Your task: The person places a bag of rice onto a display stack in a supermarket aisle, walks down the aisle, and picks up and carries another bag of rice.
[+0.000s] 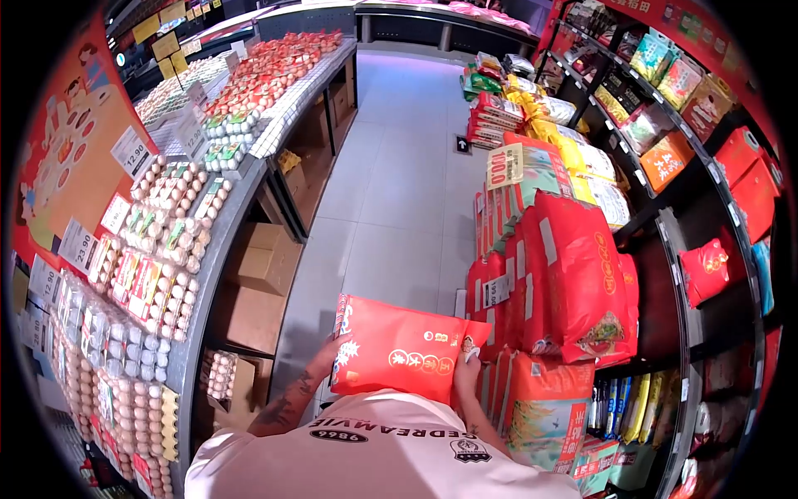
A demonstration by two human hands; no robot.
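Observation:
A red bag of rice (399, 345) with yellow and white printing lies across the front of my body, just above my pale pink shirt. My left hand (325, 358) grips its left edge, the fingers mostly hidden by the bag. At the opposite edge my right hand (468, 373) holds the bag near its right end, with the thumb side showing. Close by on the right stand large red rice sacks (586, 279), stacked upright and leaning.
Egg trays and cartons (158, 287) cover a long counter (223, 249) on the left, with cardboard boxes (264, 259) beneath. Shelves (665, 224) of bagged goods line the right. A grey tiled aisle (391, 183) runs between them towards a far counter (449, 41).

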